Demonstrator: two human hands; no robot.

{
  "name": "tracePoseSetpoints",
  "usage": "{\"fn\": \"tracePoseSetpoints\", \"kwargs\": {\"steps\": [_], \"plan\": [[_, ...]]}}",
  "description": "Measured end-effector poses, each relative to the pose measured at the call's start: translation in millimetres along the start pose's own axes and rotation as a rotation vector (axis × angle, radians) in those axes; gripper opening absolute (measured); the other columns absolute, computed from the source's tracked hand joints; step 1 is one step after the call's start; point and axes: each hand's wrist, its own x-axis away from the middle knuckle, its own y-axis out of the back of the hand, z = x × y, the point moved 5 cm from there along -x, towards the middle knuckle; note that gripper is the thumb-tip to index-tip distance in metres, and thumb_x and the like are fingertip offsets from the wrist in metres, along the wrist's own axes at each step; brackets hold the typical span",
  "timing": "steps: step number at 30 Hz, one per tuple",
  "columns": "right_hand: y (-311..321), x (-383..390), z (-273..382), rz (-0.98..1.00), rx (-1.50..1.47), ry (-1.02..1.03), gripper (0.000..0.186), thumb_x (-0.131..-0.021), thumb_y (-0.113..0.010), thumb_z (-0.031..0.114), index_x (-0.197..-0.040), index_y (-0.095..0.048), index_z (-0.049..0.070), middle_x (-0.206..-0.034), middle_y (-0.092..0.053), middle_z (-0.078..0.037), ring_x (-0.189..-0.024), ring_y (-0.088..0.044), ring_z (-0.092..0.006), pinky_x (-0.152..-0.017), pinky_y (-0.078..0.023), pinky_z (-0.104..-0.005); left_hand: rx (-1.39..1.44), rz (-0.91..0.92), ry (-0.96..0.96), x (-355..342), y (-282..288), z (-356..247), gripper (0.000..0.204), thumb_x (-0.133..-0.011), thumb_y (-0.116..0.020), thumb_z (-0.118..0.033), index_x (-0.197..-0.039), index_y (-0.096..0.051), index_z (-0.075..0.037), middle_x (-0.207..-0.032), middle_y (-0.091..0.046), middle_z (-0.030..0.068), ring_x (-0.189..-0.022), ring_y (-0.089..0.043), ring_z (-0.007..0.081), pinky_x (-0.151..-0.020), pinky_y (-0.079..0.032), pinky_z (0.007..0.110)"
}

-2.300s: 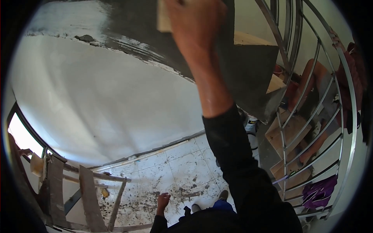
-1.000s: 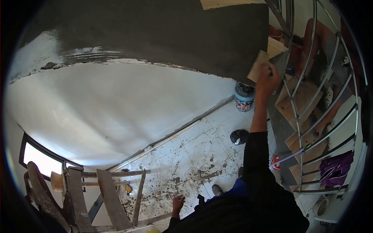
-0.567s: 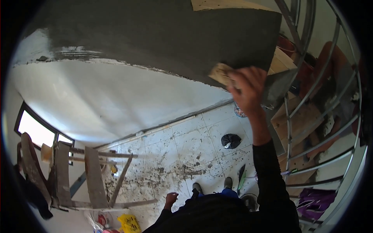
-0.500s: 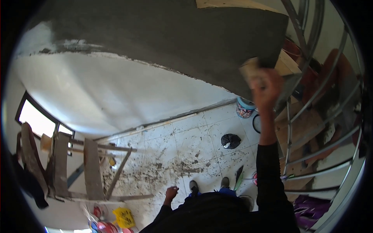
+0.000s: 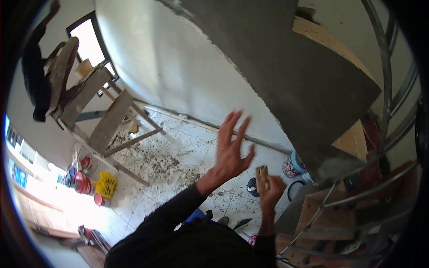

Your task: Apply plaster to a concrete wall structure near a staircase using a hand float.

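My left hand (image 5: 232,149) is raised in front of me, its fingers spread and slightly blurred, with nothing in it. Lower and to its right, my right hand (image 5: 273,190) grips a small tan block (image 5: 261,178), sponge-like in look; its exact kind is not clear. Both hands are apart from the wet-looking grey plaster band (image 5: 286,85) that runs along the stepped side of the stairs. A paler patch (image 5: 337,172) shows at the band's lower end, near the railing.
Metal railing bars (image 5: 384,76) curve along the right beside wooden steps (image 5: 326,214). At left stands a wooden trestle (image 5: 109,120), with a person in dark clothing (image 5: 35,76) by it. Dirt covers the tiled floor (image 5: 178,152). A bucket (image 5: 292,165) and black bag (image 5: 253,187) sit below.
My right hand has come down and away from the plaster, still gripping the tan block. My left hand has risen from low by my side and opened. The view has swung round.
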Motion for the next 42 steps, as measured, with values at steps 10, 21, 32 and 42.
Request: {"fn": "tracePoseSetpoints", "kwargs": {"steps": [10, 21, 32, 42], "plan": [[41, 216, -150, 0.057, 0.062, -0.558, 0.028, -0.082, -0.074, 0.025, -0.082, -0.067, -0.003, -0.074, -0.063, -0.018, -0.068, -0.062, -0.0347, -0.062, -0.048, -0.0433, -0.190, -0.048, -0.135, -64, -65, -58, 0.093, -0.090, -0.058, -0.050, -0.157, -0.016, -0.001, -0.164, -0.009, 0.0234, -0.153, -0.003, 0.0402, -0.115, 0.009, 0.065], [100, 273, -186, 0.068, -0.008, -0.803, 0.038, -0.089, -0.073, 0.038, -0.092, -0.075, 0.000, -0.070, -0.068, -0.013, -0.063, -0.056, -0.0228, -0.063, -0.047, -0.0392, -0.367, -0.566, 0.016, -169, 49, -20, 0.098, -0.093, -0.051, -0.058, -0.154, -0.012, 0.008, -0.163, -0.007, 0.0272, -0.152, -0.002, 0.0428, -0.114, 0.004, 0.068], [57, 78, -79, -0.062, -0.133, -0.380, 0.024, -0.084, -0.072, 0.017, -0.092, -0.064, -0.004, -0.082, -0.064, -0.017, -0.073, -0.062, -0.0313, -0.069, -0.049, -0.0406, -0.388, -0.574, -0.031, -169, 53, -20, 0.095, -0.094, -0.051, -0.058, -0.154, -0.016, 0.006, -0.161, -0.013, 0.0280, -0.151, -0.011, 0.0423, -0.114, -0.005, 0.068], [160, -136, 33, -0.708, 0.192, 0.126, 0.017, -0.082, -0.071, 0.002, -0.097, -0.063, 0.002, -0.088, -0.062, -0.011, -0.078, -0.057, -0.0251, -0.070, -0.044, -0.0389, -0.002, -0.324, -0.090, -6, -3, -20, 0.065, -0.087, -0.059, -0.016, -0.143, -0.038, 0.010, -0.150, -0.035, 0.0285, -0.135, -0.034, 0.0471, -0.111, -0.028, 0.055]]}}
